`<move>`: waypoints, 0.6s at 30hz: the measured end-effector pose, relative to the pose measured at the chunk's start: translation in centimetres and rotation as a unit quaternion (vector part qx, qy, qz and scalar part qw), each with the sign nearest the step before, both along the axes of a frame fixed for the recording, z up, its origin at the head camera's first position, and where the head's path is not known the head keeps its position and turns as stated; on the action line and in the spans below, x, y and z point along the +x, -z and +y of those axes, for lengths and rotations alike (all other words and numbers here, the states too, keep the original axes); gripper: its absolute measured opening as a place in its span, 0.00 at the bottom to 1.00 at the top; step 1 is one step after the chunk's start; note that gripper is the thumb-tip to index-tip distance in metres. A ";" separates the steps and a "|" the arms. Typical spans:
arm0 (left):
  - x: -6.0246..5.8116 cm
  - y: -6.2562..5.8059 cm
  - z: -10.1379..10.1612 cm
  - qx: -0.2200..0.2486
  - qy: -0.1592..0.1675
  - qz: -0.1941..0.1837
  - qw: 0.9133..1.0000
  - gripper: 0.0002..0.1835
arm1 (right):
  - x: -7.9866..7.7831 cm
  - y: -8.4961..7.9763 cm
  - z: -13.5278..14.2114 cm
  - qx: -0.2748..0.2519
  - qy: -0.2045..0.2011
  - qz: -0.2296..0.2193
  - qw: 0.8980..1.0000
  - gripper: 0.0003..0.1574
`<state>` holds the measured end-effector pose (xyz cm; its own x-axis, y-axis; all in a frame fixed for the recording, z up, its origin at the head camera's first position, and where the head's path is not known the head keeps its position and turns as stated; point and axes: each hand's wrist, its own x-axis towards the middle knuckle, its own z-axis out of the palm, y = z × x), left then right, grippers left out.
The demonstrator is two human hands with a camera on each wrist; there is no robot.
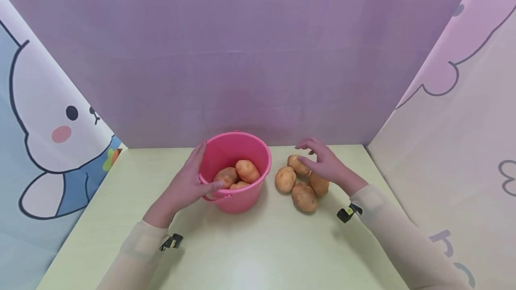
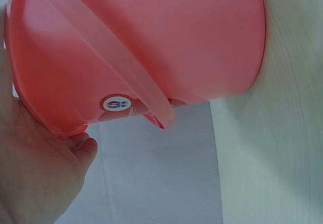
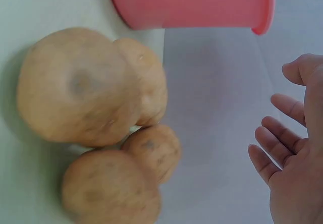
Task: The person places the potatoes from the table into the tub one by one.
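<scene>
A pink bucket (image 1: 238, 200) stands upright on the table with three potatoes (image 1: 247, 171) visible inside. My left hand (image 1: 187, 185) grips its rim from the left, thumb over the near edge; the left wrist view shows the hand (image 2: 40, 168) at the rim beside the hanging handle (image 2: 108, 52). To the bucket's right, several potatoes (image 1: 304, 198) lie bunched together. Just over them hovers my right hand (image 1: 324, 162), fingers loosely bent and holding nothing. In the right wrist view that hand (image 3: 298, 158) is apart from the potatoes (image 3: 75, 88).
A pale table (image 1: 242, 254) carries everything. Behind it rises a purple cloth wall (image 1: 250, 57). Printed panels close off the sides, with a cartoon rabbit (image 1: 48, 102) on the left one. Each wrist wears a small black camera (image 1: 171, 241).
</scene>
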<state>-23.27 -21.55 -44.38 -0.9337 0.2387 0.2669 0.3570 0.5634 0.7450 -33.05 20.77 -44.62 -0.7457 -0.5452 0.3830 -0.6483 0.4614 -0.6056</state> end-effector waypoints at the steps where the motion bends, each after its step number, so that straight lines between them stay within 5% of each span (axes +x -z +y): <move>1: 0.0 0.0 0.0 -0.002 -0.003 -0.002 1.000 0.65 | 0.0 0.3 0.3 0.000 0.005 -0.002 1.000 0.18; 18: 0.1 -0.1 0.3 0.023 0.015 0.006 1.000 0.63 | 0.9 5.1 3.6 -0.008 0.071 -0.009 0.997 0.23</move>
